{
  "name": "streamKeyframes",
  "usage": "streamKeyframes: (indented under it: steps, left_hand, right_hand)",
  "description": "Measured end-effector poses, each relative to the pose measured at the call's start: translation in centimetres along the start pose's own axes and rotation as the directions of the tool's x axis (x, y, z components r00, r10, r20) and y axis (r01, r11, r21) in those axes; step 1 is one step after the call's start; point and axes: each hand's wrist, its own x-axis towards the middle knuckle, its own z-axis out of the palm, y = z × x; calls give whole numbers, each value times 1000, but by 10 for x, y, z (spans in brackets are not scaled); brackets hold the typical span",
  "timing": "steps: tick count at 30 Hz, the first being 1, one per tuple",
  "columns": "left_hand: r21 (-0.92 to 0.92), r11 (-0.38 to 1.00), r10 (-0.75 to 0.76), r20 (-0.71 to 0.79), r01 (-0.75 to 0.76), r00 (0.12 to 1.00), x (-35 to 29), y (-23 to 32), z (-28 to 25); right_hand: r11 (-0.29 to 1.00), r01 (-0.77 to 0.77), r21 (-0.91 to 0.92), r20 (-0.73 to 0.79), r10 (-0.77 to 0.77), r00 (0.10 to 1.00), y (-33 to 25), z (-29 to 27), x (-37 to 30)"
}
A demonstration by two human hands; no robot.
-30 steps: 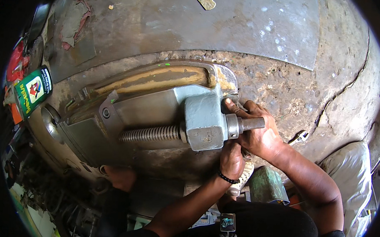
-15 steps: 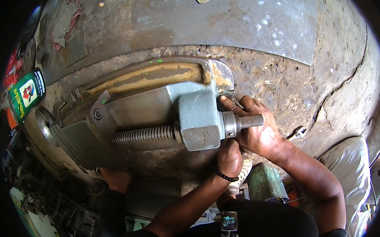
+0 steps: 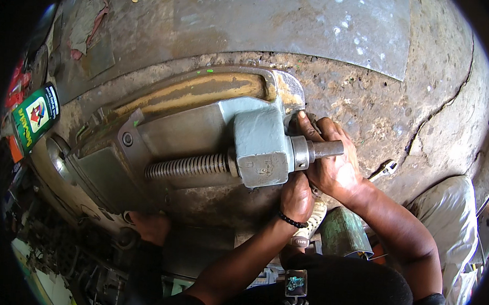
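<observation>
A heavy machine vise [image 3: 191, 128] lies across the floor, with a grey-painted end block [image 3: 262, 148], a threaded screw [image 3: 189, 165] and a round collar with a steel shaft end [image 3: 328, 149] on the right. My right hand [image 3: 336, 170] is behind and under that shaft. Its thumb and fingers bend round the vise's right end, partly hidden by the shaft. Below the collar, my left hand [image 3: 297, 198] is curled against the underside of the same end, and its fingertips are hidden beneath it. A dark bead bracelet [image 3: 292, 220] circles my left wrist.
An adjustable wrench [image 3: 384, 168] lies right of my right hand. Closer in are a green metal box [image 3: 344, 233] and a pale cloth [image 3: 443, 215]. A green can [image 3: 36, 116] stands left, near another person's limb [image 3: 149, 227]. Sheet metal [image 3: 293, 29] covers the far floor.
The vise's right end sits slightly higher and further right in view; the whole view has shifted a little too. My right thumb has moved up toward the vise's far corner.
</observation>
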Motion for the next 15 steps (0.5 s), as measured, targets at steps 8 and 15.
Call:
streamKeyframes:
  steps: [8,15]
  left_hand:
    - [-66,997,29,58,-26,998,-3,5,14]
    - [-38,999,16,120,-11,993,-7,9,13]
  right_hand:
    - [999,20,-27,86,-18,996,-1,-4,5]
    - [999,7,-41,216,2,976,-3,-8,12]
